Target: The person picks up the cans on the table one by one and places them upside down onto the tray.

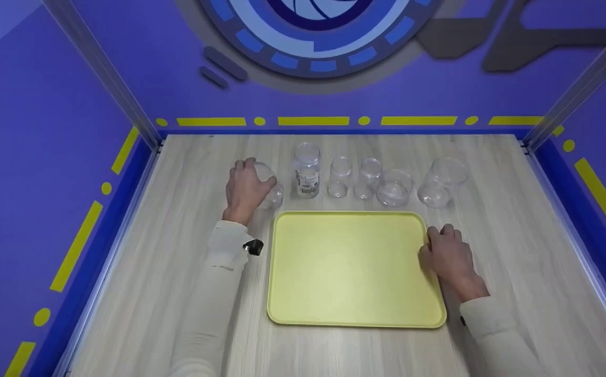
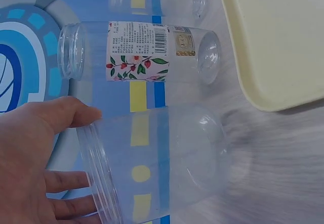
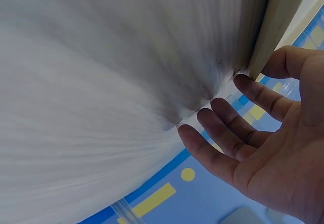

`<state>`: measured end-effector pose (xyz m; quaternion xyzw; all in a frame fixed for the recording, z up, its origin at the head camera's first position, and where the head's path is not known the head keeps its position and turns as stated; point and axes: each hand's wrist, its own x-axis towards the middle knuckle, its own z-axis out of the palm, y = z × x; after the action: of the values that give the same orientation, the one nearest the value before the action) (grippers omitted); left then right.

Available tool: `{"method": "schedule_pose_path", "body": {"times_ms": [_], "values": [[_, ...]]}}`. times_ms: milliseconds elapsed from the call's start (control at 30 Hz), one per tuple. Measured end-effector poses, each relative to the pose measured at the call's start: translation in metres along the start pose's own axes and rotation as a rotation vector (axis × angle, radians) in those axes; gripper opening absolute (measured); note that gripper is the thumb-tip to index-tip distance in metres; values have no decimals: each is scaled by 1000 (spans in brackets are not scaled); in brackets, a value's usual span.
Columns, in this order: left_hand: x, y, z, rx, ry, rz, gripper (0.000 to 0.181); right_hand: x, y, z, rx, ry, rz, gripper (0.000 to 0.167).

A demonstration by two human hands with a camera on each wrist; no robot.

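Observation:
My left hand (image 1: 245, 188) grips a clear plastic jar (image 1: 275, 197) around its ridged mouth, at the left end of a row of clear containers. In the left wrist view the thumb lies on one side of that rim and the fingers on the other. Beside it stands a clear plastic bottle (image 2: 136, 52) with a printed flower label. My right hand (image 1: 449, 259) is at the right edge of a pale yellow tray (image 1: 355, 272). Its thumb and index finger pinch the tray's rim (image 3: 266, 37), while the other fingertips touch the table.
Two slim clear bottles (image 1: 340, 178) (image 1: 369, 179), a low round jar (image 1: 394, 188) and a wider clear jar (image 1: 441, 183) stand behind the tray. Blue panels (image 1: 323, 99) with yellow markings border the wooden tabletop (image 1: 512, 209) at the back and sides.

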<state>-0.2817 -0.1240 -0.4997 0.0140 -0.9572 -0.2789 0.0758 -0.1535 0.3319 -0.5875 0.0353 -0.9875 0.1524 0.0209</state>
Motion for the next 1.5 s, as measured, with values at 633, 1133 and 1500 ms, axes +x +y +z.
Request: {"method": "schedule_pose_path", "body": {"times_ms": [633, 1133, 1500], "values": [[-18, 1, 1, -189, 78, -61, 72, 0, 2, -1, -11, -32, -8, 17], [-29, 5, 1, -316, 63, -97, 72, -1, 4, -2, -40, -41, -28, 19], [-34, 4, 2, -420, 52, -134, 70, 0, 5, 0, -43, -43, -30, 19]]}}
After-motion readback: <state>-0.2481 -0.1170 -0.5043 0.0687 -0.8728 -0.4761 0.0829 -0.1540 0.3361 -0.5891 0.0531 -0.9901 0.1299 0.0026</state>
